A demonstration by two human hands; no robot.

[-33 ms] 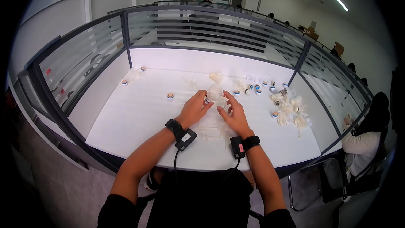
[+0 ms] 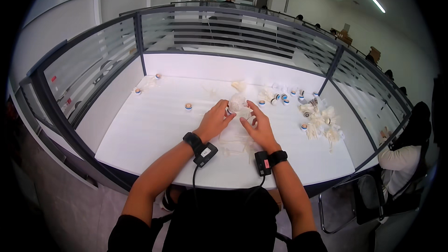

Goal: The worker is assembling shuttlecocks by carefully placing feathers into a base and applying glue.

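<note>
Both hands meet over the middle of the table around a pale, half see-through bundle [image 2: 238, 103] that looks thin and crumpled. Thumb and fingers of my left hand [image 2: 214, 120] pinch a small round blue-and-white piece [image 2: 228, 111] at the bundle's lower left. On the other side, the bent fingers and thumb of my right hand [image 2: 259, 127] hold the bundle's right edge; the exact contact is hard to see. Cream feather-like strips [image 2: 231, 147] lie below the hands. A tan-topped round piece with a blue-and-white side [image 2: 188, 106] stands left of my left hand.
Several similar round pieces [image 2: 286, 101] stand at the back right, near a heap of cream strips [image 2: 317, 119]. Two more [image 2: 138, 91] sit far left. Low partitions [image 2: 200, 63] enclose the white table [image 2: 144, 135]. A seated person [image 2: 403, 154] is at right.
</note>
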